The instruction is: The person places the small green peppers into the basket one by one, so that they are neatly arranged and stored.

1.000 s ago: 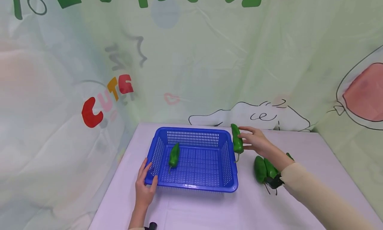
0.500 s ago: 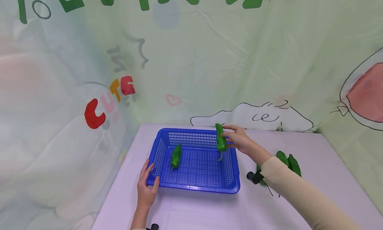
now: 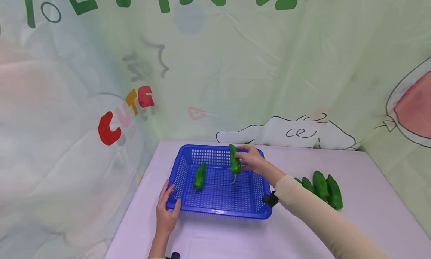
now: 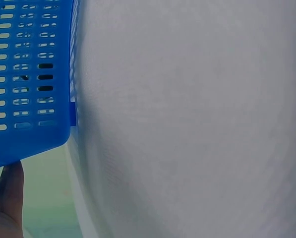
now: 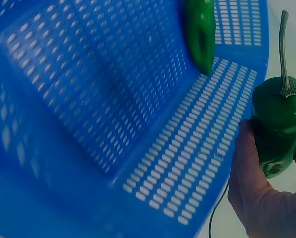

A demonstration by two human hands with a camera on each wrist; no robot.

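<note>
My right hand (image 3: 253,162) pinches a long green pepper (image 3: 234,161) over the back right part of a blue plastic basket (image 3: 219,213). The pepper hangs upright with its stem downward; the right wrist view shows it between thumb and fingers. Inside the basket, toward the left, lies another green pepper (image 3: 199,177). My left hand (image 3: 166,218) holds the basket's front left corner, with fingers along the left rim and the thumb at the front. In the left wrist view one digit (image 4: 10,191) touches the basket's slotted wall (image 4: 31,141).
Several green peppers (image 3: 321,185) lie on the pale table (image 3: 363,221) right of the basket, partly behind my right sleeve (image 3: 313,210). A printed cloth backdrop (image 3: 202,72) stands close behind the table and along its left side.
My right hand has carried the pepper leftward from beside the basket's right rim to above its inside. My left hand stays on the corner. The view has shifted slightly.
</note>
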